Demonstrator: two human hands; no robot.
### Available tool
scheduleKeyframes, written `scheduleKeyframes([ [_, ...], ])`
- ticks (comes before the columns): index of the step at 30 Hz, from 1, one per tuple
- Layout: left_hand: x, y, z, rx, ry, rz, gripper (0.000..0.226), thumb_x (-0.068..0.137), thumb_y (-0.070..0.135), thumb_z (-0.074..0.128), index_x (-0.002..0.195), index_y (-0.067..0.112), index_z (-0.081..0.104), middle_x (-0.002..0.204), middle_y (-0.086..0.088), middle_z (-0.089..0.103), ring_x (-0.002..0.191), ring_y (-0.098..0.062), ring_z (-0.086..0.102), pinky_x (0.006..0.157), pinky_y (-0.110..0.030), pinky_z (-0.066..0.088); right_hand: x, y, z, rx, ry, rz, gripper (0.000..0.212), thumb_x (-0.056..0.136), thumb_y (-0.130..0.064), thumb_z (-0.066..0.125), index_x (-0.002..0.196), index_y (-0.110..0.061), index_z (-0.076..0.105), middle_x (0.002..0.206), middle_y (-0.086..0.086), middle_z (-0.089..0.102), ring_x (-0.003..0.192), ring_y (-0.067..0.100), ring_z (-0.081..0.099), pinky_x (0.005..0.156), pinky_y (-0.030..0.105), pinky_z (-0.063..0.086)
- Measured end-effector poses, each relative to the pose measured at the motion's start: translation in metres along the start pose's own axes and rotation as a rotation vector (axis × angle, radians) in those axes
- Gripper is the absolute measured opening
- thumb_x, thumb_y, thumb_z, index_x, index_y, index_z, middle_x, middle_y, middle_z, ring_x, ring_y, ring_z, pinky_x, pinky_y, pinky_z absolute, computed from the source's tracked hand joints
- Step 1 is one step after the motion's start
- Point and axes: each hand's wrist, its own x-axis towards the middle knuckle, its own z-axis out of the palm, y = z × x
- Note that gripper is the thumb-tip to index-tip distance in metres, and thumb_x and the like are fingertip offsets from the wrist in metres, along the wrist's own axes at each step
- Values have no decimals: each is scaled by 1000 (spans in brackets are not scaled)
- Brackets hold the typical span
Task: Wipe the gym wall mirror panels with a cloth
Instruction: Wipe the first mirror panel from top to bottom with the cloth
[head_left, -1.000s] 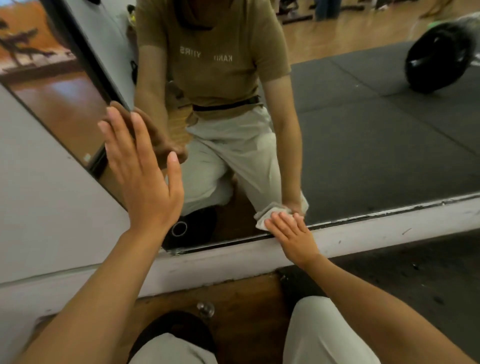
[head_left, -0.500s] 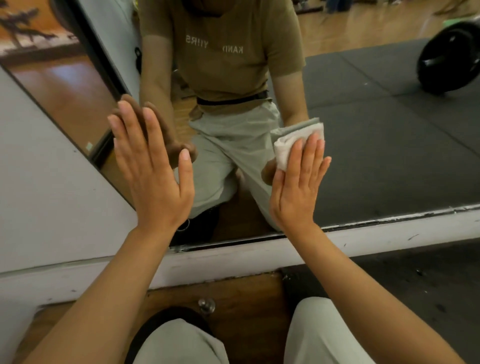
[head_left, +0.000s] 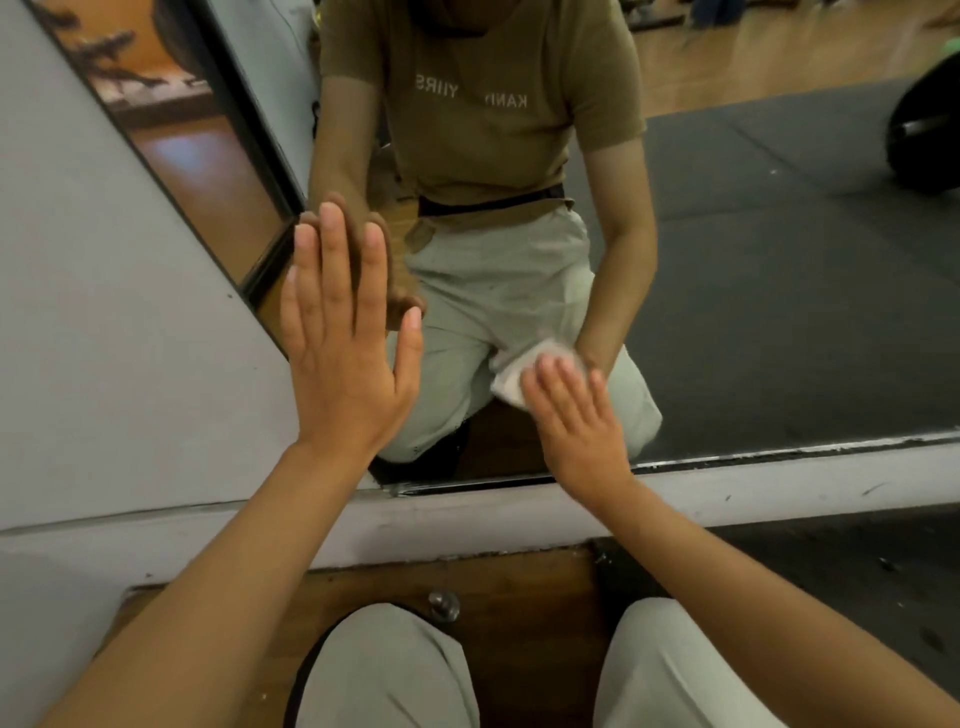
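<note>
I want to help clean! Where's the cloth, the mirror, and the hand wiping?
cloth (head_left: 511, 382), head view, its white folded edge.
mirror (head_left: 779, 312), head view, bare glass.
right hand (head_left: 579, 426), head view, its back.

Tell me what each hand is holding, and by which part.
The right hand presses a white cloth against the mirror with flat fingers over its right part. The left hand holds nothing, lying flat on the glass.

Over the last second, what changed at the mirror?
The right hand swept the cloth up the mirror from its bottom edge, then back down; it now presses it low on the glass, a little above where it began. The left hand stayed flat against the mirror near its left edge, fingers straight. The person is still kneeling.
</note>
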Motion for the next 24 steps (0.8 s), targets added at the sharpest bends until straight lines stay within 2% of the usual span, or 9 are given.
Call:
scheduleKeyframes([
  [2,0,-1,-1,7,1,5,63,104,29,47,154,3,19,159,-28,18,150,-35,5,122,-38,-1,55,-5,-16,13,148,166,78,96,-3,47,158,-11,1,165,2,-12,152,19,-6,123,41,-1],
  [4,0,-3,-2,7,1,14,63,103,29,48,154,5,19,160,-25,17,150,-32,4,122,-36,-2,90,-10,-27,43,244,280,63,102,-10,43,155,-5,10,165,4,-7,152,20,-6,123,43,0],
  [7,-1,-14,-3,15,-6,83,63,103,29,48,155,9,19,160,-18,13,152,-21,-5,121,-43,12,83,-23,-18,59,253,263,69,100,-8,44,157,-8,5,165,4,-10,152,21,-6,123,44,0],
  [10,-1,-28,-6,19,-30,180,62,103,26,48,156,10,20,161,-17,18,152,-29,8,119,-47,22,14,-34,18,-31,11,-59,80,91,-5,43,158,-12,0,165,5,-12,152,21,-6,124,42,-2],
  [13,-4,-40,-9,-7,-56,275,58,103,21,49,154,8,26,160,-17,20,150,-33,14,121,-47,21,-50,-35,46,-175,-322,-499,81,87,-16,32,156,-7,-8,164,9,-19,152,23,-14,123,40,-9],
  [15,-5,-45,-11,-29,-62,301,54,103,18,50,153,7,32,159,-18,22,150,-33,16,121,-48,23,-61,-33,50,-213,-434,-599,79,88,-19,29,155,-5,-10,163,10,-21,151,23,-17,122,40,-12],
  [17,-4,-50,-15,-28,-59,328,53,103,17,50,152,6,34,159,-18,23,149,-34,20,121,-46,24,-55,-32,46,-264,-445,-641,81,88,-18,34,155,-5,-11,163,9,-19,151,23,-17,122,40,-13],
  [20,0,-57,-17,19,-51,397,52,102,17,50,152,7,35,158,-18,24,148,-33,23,122,-43,20,-17,-30,23,-248,-299,-526,86,85,-9,39,156,-8,-8,164,9,-17,152,22,-13,123,39,-8],
  [24,-7,-68,-22,-1,17,327,53,102,18,50,151,8,35,160,-17,24,151,-25,11,123,-43,8,81,-38,-13,-23,8,-107,73,97,-5,47,157,-10,6,165,6,-11,152,19,-6,124,41,3],
])
